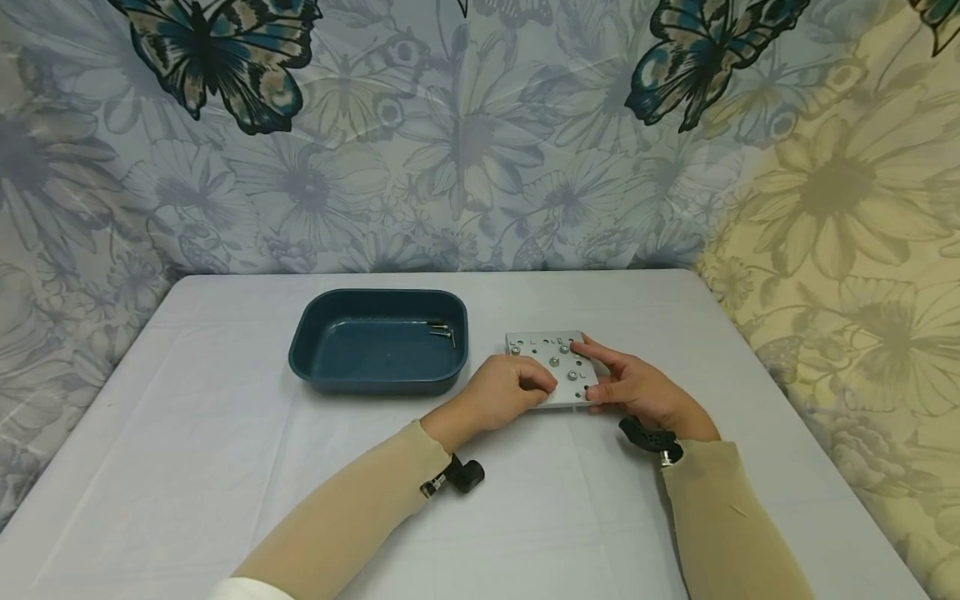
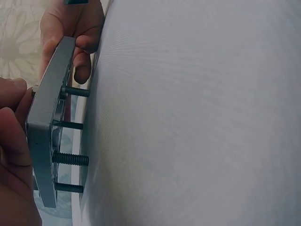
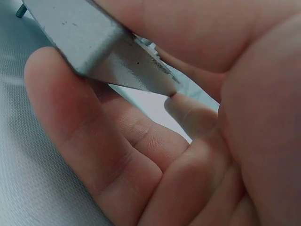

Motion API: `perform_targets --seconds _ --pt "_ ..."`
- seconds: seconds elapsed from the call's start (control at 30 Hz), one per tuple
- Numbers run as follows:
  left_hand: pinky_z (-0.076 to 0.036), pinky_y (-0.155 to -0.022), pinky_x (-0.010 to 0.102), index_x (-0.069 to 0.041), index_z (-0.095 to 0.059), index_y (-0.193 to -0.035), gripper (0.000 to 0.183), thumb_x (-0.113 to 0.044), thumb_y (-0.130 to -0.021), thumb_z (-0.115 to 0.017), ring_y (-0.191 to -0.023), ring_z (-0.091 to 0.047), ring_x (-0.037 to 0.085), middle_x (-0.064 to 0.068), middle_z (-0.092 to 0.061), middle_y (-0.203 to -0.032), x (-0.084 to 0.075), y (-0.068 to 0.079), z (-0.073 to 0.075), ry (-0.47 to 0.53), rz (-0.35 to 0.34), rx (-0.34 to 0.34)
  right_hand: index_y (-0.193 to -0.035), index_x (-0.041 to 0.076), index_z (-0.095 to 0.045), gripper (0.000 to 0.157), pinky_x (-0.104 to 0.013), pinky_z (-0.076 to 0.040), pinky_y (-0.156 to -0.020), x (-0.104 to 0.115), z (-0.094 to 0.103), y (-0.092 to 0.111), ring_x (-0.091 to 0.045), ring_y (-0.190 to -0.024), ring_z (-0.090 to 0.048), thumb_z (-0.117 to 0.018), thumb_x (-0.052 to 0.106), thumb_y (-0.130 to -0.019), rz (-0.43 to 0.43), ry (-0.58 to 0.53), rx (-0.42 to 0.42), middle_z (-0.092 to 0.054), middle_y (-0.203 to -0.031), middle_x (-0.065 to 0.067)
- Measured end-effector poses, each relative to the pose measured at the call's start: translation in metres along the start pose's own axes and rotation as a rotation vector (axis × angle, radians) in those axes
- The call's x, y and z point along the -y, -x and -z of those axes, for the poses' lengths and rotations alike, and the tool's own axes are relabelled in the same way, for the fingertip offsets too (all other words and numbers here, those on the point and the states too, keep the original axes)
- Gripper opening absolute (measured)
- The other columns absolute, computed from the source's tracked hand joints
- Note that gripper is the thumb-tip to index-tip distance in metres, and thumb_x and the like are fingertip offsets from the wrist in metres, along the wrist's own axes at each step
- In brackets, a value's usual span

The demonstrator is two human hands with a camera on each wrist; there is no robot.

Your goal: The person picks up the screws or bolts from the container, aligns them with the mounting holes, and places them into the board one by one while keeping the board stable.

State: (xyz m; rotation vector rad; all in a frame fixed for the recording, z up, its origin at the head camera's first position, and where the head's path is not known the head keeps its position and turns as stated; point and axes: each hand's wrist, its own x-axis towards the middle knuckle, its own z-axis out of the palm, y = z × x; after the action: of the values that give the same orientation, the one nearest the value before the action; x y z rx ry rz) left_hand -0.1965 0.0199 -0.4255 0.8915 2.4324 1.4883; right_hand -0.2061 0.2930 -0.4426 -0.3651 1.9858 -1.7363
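A flat silver metal plate (image 1: 564,397) with holes and several screw heads in its top is tilted just above the table. My right hand (image 1: 651,390) grips its right edge, thumb on top and fingers beneath. The thumb and fingertips of my left hand (image 1: 501,390) meet over the plate's near left part, pinching a screw head (image 2: 35,88) that is mostly hidden by the fingers. Below the plate, threaded screw shanks (image 2: 70,158) stick out toward the tabletop. In the right wrist view, the plate's corner (image 3: 89,56) lies between thumb and fingers.
A dark teal tray (image 1: 375,387) stands left of the plate, with a few small screws (image 1: 442,333) and what looks like a hex key at its right side. White cloth covers the table (image 1: 225,467). A floral curtain (image 1: 465,167) hangs behind it.
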Motion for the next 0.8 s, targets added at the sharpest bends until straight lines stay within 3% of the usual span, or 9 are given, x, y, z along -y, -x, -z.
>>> perform_targets --seconds 0.1,0.17,0.3,0.4,0.47,0.57,0.67,0.73,0.8 --pt "-0.049 -0.085 0.02 -0.011 -0.08 -0.101 0.014 -0.006 -0.089 -0.075 -0.1 -0.061 0.0 -0.013 -0.071 -0.102 0.0 0.0 0.001 0.044 0.033 0.003 -0.157 0.011 -0.033 0.08 -0.035 -0.058 -0.073 0.002 -0.001 0.001 -0.018 -0.091 -0.064 -0.074 -0.001 -0.089 -0.004 -0.006 -0.003 -0.002 -0.166 0.003" --pt "-0.053 -0.073 0.024 -0.012 -0.08 -0.102 0.014 -0.009 -0.089 -0.076 -0.089 -0.064 0.006 -0.013 -0.071 -0.1 -0.002 0.001 0.002 0.117 0.085 0.005 -0.157 0.011 -0.033 0.08 -0.034 -0.058 -0.073 0.002 -0.001 0.0 -0.018 -0.09 -0.064 -0.074 -0.001 -0.088 -0.004 -0.005 -0.004 -0.002 -0.166 0.002" --pt "-0.047 -0.049 0.027 -0.008 -0.078 -0.108 0.019 -0.006 -0.088 -0.076 -0.069 -0.061 0.017 -0.006 -0.074 -0.098 -0.012 0.004 0.009 0.416 0.187 -0.024 -0.157 0.01 -0.032 0.081 -0.035 -0.058 -0.073 0.0 0.0 0.0 -0.019 -0.093 -0.066 -0.074 -0.001 -0.089 -0.003 -0.007 0.002 0.0 -0.166 0.001" --pt "-0.042 -0.046 0.025 -0.003 -0.075 -0.111 0.022 -0.001 -0.089 -0.075 -0.073 -0.063 0.021 0.003 -0.074 -0.105 -0.023 0.005 0.027 0.633 0.189 -0.084 -0.157 0.009 -0.031 0.081 -0.035 -0.058 -0.073 -0.001 0.001 -0.001 -0.02 -0.094 -0.066 -0.073 -0.001 -0.089 -0.001 -0.006 0.003 0.0 -0.166 0.0" --pt "-0.041 -0.045 0.023 -0.001 -0.074 -0.113 0.024 0.001 -0.089 -0.074 -0.078 -0.066 0.021 0.009 -0.073 -0.109 -0.029 0.005 0.049 0.695 0.152 -0.15 -0.157 0.009 -0.032 0.081 -0.035 -0.058 -0.073 -0.002 0.001 -0.001 -0.019 -0.092 -0.065 -0.074 -0.001 -0.088 0.005 -0.001 0.001 -0.001 -0.166 0.0" --pt "-0.041 -0.045 0.022 -0.001 -0.072 -0.115 0.025 0.002 -0.09 -0.072 -0.073 -0.065 0.019 0.015 -0.07 -0.115 -0.027 0.005 0.089 0.708 0.128 -0.267 -0.157 0.01 -0.032 0.081 -0.036 -0.058 -0.074 -0.002 0.001 -0.001 -0.019 -0.09 -0.065 -0.074 -0.002 -0.088 0.01 -0.004 0.004 -0.001 -0.166 0.001" --pt "-0.041 -0.047 0.022 -0.002 -0.071 -0.119 0.028 0.0 -0.091 -0.072 -0.057 -0.055 0.015 0.018 -0.068 -0.12 -0.014 0.008 0.125 0.67 0.202 -0.346 -0.157 0.009 -0.031 0.082 -0.036 -0.058 -0.074 -0.001 0.001 -0.001 -0.02 -0.092 -0.065 -0.074 -0.002 -0.088 0.011 -0.012 0.014 0.001 -0.166 0.001" --pt "-0.043 -0.051 0.023 -0.005 -0.07 -0.121 0.029 -0.006 -0.092 -0.073 -0.056 -0.051 0.015 0.013 -0.067 -0.123 -0.003 0.011 0.143 0.591 0.293 -0.343 -0.157 0.009 -0.03 0.083 -0.036 -0.058 -0.074 0.0 0.001 0.0 -0.02 -0.093 -0.065 -0.074 -0.002 -0.088 0.01 -0.015 0.017 0.001 -0.166 0.0" --pt "-0.044 -0.056 0.027 -0.008 -0.069 -0.123 0.031 -0.01 -0.093 -0.073 -0.065 -0.054 0.018 0.009 -0.067 -0.123 0.01 0.014 0.154 0.479 0.374 -0.294 -0.157 0.009 -0.03 0.083 -0.036 -0.058 -0.074 0.0 0.0 0.0 -0.02 -0.094 -0.065 -0.074 -0.002 -0.088 0.009 -0.019 0.017 0.001 -0.166 0.0"
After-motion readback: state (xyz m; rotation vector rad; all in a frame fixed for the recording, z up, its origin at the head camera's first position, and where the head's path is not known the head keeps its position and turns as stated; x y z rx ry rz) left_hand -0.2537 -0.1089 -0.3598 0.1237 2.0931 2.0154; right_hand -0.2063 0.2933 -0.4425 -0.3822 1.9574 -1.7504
